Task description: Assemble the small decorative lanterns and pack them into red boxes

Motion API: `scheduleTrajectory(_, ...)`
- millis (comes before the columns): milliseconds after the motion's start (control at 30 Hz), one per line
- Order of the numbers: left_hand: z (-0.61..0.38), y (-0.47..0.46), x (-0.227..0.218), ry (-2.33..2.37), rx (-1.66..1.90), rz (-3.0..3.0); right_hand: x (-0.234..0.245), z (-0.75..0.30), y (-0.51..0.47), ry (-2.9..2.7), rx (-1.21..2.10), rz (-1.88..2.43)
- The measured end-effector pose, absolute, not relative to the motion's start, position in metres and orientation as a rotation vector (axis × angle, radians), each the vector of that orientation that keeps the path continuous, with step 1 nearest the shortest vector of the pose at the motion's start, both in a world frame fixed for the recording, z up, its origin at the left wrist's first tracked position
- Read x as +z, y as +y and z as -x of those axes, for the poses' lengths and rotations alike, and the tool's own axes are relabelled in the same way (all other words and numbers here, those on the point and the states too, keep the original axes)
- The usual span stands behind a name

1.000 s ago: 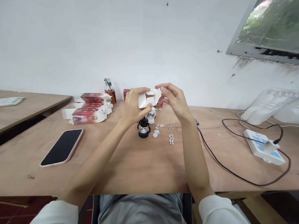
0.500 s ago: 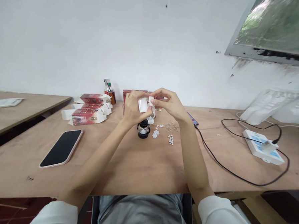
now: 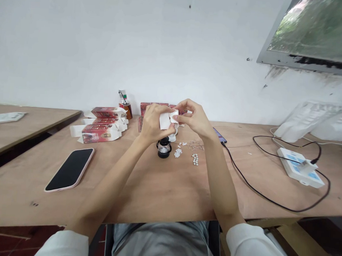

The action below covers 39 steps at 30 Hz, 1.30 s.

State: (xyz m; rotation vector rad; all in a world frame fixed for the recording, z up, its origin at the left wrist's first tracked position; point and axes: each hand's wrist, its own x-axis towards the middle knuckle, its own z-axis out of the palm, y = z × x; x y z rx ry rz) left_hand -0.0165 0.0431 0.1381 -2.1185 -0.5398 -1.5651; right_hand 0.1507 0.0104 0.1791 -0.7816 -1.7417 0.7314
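Observation:
Raised over the middle of the table, my left hand (image 3: 151, 124) is closed around a small white carton (image 3: 164, 121). Thumb and fingers of my right hand (image 3: 195, 117) pinch a white flap (image 3: 174, 116) at the carton's right end. Just below stands a black miniature lantern (image 3: 164, 148). A white miniature lantern (image 3: 172, 137) behind it is partly hidden by my hands. To their right lie small white pieces (image 3: 178, 153), thin wire-like bits (image 3: 195, 145) and several round silvery discs like button cells (image 3: 195, 160).
Opened red cartons (image 3: 100, 134) lie at left, near an amber bottle (image 3: 126, 107). More red boxes (image 3: 153, 105) stand behind my hands. A pink-edged phone (image 3: 70, 170) is at front left. On the right are another phone (image 3: 220, 135), a black cable (image 3: 259, 195) and a white power strip (image 3: 300, 168).
The white carton and its flap have shifted slightly to the right and turned a little in my hands. My right hand still pinches the flap. Things on the table stay put.

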Motion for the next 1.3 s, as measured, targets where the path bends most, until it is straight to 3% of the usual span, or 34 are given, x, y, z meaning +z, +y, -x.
scheduleTrajectory(1300, 0.0128, 0.0373, 0.1401, -0.451, -1.551, 2.269, 0.1741, -0.1513, 0.0169, -1.809, 0.549, 0.972)
